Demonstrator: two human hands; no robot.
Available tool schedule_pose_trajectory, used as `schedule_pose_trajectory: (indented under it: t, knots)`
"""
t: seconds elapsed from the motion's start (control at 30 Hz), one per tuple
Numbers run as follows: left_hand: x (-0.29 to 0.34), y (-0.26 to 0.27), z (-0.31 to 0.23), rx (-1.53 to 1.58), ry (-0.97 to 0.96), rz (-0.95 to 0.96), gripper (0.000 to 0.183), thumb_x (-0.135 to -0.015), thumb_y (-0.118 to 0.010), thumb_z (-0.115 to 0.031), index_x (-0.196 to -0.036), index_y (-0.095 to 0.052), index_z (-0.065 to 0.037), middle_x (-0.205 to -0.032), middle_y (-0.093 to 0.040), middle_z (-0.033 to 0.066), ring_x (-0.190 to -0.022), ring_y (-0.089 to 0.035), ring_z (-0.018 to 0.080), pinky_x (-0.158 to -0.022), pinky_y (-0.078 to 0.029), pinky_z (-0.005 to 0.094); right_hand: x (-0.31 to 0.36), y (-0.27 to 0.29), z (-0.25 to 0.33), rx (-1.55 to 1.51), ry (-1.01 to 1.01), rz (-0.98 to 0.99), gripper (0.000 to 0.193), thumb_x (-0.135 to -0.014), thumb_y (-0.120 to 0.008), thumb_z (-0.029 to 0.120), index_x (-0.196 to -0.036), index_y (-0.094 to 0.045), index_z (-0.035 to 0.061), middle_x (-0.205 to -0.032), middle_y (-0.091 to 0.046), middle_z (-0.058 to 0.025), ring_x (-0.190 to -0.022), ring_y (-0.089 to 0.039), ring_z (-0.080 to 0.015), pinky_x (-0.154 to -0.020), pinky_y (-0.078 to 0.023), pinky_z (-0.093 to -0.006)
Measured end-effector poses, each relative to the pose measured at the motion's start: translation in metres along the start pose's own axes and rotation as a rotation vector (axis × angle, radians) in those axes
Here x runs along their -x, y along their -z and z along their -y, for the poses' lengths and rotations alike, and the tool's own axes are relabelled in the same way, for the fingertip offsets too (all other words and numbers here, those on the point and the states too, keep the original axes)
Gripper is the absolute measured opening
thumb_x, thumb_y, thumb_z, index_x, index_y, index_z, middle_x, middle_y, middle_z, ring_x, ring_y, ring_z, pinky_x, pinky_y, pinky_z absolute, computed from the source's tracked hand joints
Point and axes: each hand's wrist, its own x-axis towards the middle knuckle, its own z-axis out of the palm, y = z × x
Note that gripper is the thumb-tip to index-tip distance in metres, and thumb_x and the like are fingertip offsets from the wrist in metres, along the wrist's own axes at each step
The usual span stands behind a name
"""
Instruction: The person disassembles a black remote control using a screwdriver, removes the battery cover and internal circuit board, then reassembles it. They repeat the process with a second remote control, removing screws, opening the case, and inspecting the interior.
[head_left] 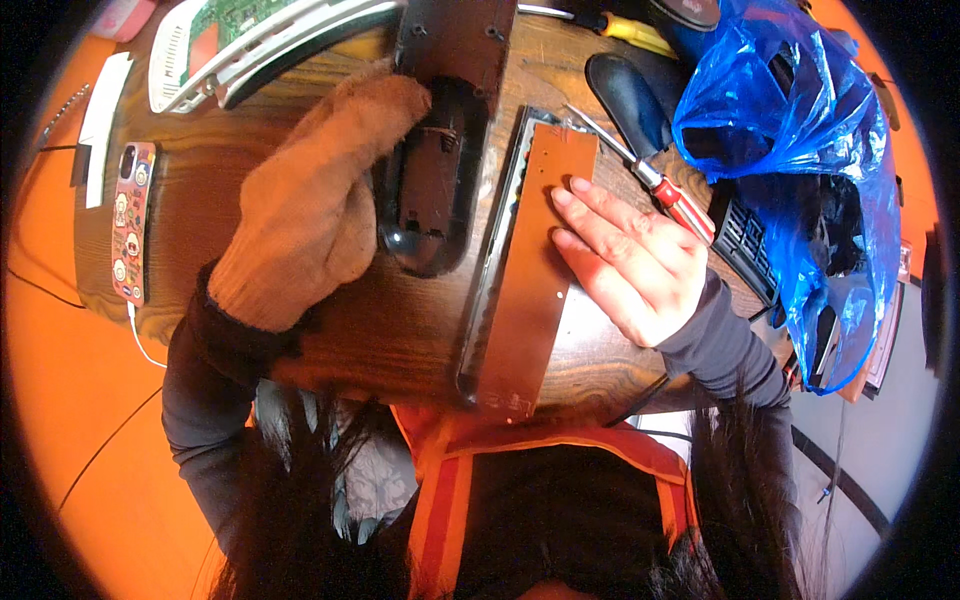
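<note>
My left hand (310,190), in a tan knitted glove, grips the left edge of a long dark plastic housing (455,60). The housing has a rounded, glossy black near end with a recessed compartment, and its far end runs out of view at the top. My right hand (640,260) is bare, its fingers stretched flat on a long brown board (530,310). That board lies at a slant on the table, with a dark frame along its left side. Beside my right hand lies a screwdriver (685,205) with a red and clear handle, its tip pointing away from me.
A white casing with a green circuit board (240,35) stands at the far left. A phone in a patterned pink case (130,220) lies at the table's left edge, cable attached. To the right are a blue plastic bag (790,100) and a yellow-handled screwdriver (635,33).
</note>
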Motion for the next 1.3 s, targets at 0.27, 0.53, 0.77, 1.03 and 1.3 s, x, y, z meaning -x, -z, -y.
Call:
schedule_pose_trajectory:
  t: [0.27, 0.53, 0.77, 1.03, 1.3]
  knots:
    - [0.010, -0.027, -0.013, -0.114, 0.199, 0.339, 0.056, -0.083, -0.056, -0.032, -0.128, -0.046, -0.001, -0.106, -0.059, 0.0112, -0.082, -0.061, 0.0159, -0.066, -0.052, 0.0302, -0.005, 0.040, -0.019, -0.031, -0.005, -0.149, 0.020, -0.068, -0.071, 0.006, -0.087, -0.065, 0.0036, -0.103, -0.068, -0.0176, -0.096, -0.066, -0.0290, -0.073, -0.053, -0.0305]
    - [0.027, -0.060, -0.016, -0.265, 0.261, 0.448, 0.077, -0.074, -0.060, -0.031, -0.140, -0.035, 0.001, -0.119, -0.056, 0.0144, -0.101, -0.058, 0.0197, -0.087, -0.045, 0.0271, -0.011, 0.075, -0.032, -0.218, -0.044, -0.079, 0.025, -0.064, -0.064, 0.020, -0.086, -0.073, 0.0120, -0.079, -0.059, 0.0032, -0.073, -0.053, -0.0166, -0.071, -0.039, -0.0304]
    - [0.031, -0.050, 0.002, -0.339, 0.221, 0.650, 0.050, -0.089, -0.052, -0.016, -0.134, -0.040, 0.000, -0.137, -0.044, 0.0169, -0.123, -0.046, 0.0250, -0.102, -0.038, 0.0317, -0.010, 0.069, -0.034, -0.295, -0.138, 0.066, 0.013, -0.077, -0.064, 0.018, -0.084, -0.072, 0.0103, -0.065, -0.049, 0.0011, -0.064, -0.046, -0.0177, -0.075, -0.032, -0.0351]
    - [0.034, -0.053, -0.006, -0.468, 0.292, 0.622, 0.043, -0.091, -0.058, -0.018, -0.129, -0.046, -0.003, -0.123, -0.053, 0.0102, -0.110, -0.053, 0.0155, -0.093, -0.045, 0.0289, -0.007, 0.058, -0.031, -0.330, -0.217, 0.090, 0.011, -0.078, -0.070, 0.017, -0.084, -0.067, 0.0082, -0.071, -0.059, -0.0014, -0.068, -0.050, -0.0196, -0.074, -0.034, -0.0336]
    - [0.047, -0.073, 0.003, -0.359, 0.062, 0.684, 0.057, -0.084, -0.063, -0.016, -0.135, -0.040, -0.003, -0.113, -0.056, 0.0049, -0.101, -0.055, 0.0123, -0.088, -0.045, 0.0256, -0.002, 0.063, -0.026, -0.105, -0.278, -0.081, 0.018, -0.072, -0.072, 0.007, -0.087, -0.067, 0.0007, -0.099, -0.063, -0.0154, -0.095, -0.058, -0.0289, -0.085, -0.045, -0.0371]
